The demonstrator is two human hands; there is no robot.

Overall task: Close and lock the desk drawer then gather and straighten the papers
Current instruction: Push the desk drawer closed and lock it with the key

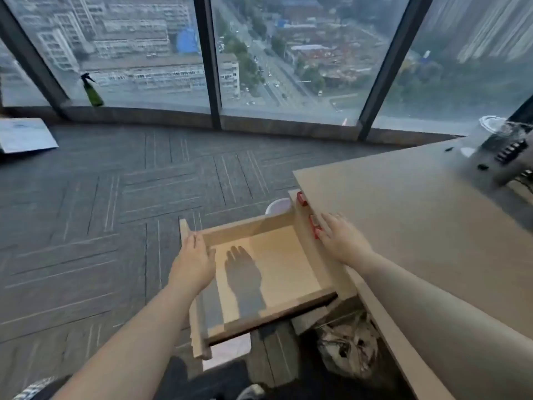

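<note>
Your two forearms reach forward from the bottom of the view, and below them a crumpled bag [350, 346] lies on the floor under the tabletop [427, 215].

Your left hand [192, 264] rests flat, fingers together, on the front panel of the drawer [271, 272], near its far end. It presses on the panel and does not grip it. The drawer is pulled far out from under the left edge of the tabletop and it looks empty inside; only the shadow of your arm falls on its bottom.

Your right hand [341, 241] lies open and flat at the left edge of the tabletop, fingers together, right above the place where the drawer goes in. Here is the main risk, I think: if you push the drawer in fast, the fingertips that hang over the edge can be caught between the front panel and the tabletop.

Because your left hand pushes near one end of the panel, the drawer may also turn a little and jam on its rails.

Red pieces [301, 198] sit at the same edge just beside your right hand. I cannot tell what they are, or if one belongs to the lock. I see no key.

Papers [24, 135] lie on the floor, well apart, near the window.
</note>
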